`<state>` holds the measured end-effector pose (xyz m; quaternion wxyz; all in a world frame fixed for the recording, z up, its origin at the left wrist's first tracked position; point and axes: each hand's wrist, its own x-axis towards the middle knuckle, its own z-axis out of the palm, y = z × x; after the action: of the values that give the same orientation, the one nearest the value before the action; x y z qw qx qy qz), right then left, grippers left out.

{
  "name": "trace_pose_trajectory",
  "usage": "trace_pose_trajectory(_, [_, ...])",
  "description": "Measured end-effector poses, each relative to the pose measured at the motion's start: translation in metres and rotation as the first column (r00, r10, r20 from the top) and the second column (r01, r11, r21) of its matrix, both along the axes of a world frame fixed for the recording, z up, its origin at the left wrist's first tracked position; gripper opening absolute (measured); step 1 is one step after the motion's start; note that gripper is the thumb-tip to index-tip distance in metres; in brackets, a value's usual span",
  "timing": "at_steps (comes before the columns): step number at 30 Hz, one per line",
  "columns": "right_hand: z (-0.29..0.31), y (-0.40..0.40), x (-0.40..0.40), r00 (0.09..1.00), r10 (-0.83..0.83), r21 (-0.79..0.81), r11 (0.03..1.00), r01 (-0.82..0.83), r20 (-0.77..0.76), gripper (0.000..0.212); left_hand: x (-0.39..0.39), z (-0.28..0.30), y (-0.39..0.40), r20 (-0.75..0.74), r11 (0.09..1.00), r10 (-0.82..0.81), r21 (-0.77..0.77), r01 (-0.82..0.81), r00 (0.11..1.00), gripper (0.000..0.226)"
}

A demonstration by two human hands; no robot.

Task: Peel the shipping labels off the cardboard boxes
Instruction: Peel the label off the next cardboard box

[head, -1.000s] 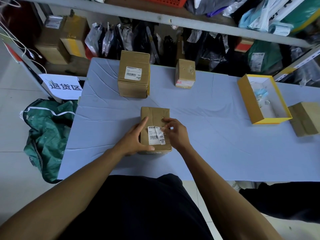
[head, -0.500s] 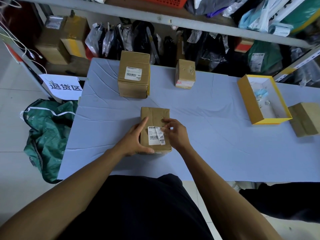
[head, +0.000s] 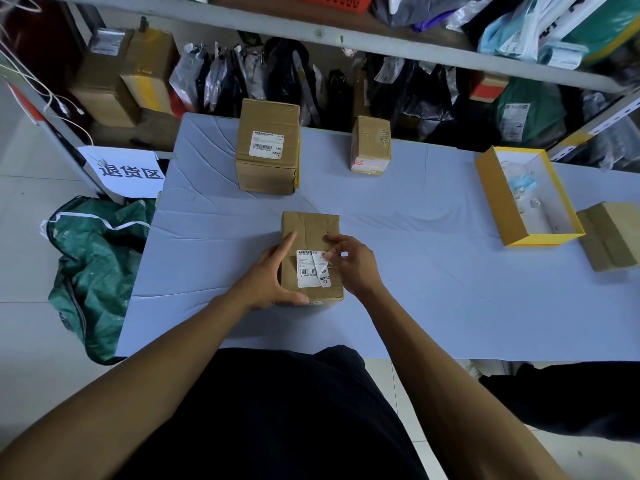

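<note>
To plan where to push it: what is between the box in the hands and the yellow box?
Only bare table cloth between that box and the yellow box, in the head view.

the box (head: pixel 309 237) under your hands is plain brown cardboard, matt and creased across its top. its label (head: pixel 310 268) is white paper, smooth, with a faint sheen where the right strip curls away from the board. you work on a pale blue-grey cloth (head: pixel 433 265), matt and crossed with fold lines. the taller box (head: pixel 268 147) behind is the same dull cardboard with a smooth white paper label, and a strip of glossy yellow tape shows on its right edge. the open tray (head: pixel 498 199) to your right looks like yellow card outside, white inside. the green sack (head: pixel 93 265) on the floor is woven, scuffed plastic.
</note>
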<state>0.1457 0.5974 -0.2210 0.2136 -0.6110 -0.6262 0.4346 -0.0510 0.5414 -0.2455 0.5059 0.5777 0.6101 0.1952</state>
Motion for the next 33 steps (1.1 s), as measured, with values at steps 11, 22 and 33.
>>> trace_pose_trajectory(11, [0.0011, 0.0005, 0.0029, 0.998, -0.028, -0.05, 0.998, 0.025, -0.06, 0.013, 0.0004, 0.0003, 0.0004, 0.009, 1.0, -0.001, 0.006, 0.001, 1.0, 0.132])
trace_pose_trajectory(22, [-0.0002, 0.0022, 0.0059, 0.995, -0.025, -0.085, 0.996, 0.017, -0.093, 0.014, 0.0004, -0.0006, 0.0001, 0.006, 1.0, -0.005, 0.015, 0.005, 1.0, 0.132])
trace_pose_trajectory(33, [0.0049, 0.0004, 0.0056, 0.983, -0.047, -0.135, 0.991, 0.023, -0.177, 0.021, 0.0005, 0.0005, 0.0, 0.005, 1.0, -0.008, -0.001, 0.008, 1.0, 0.132])
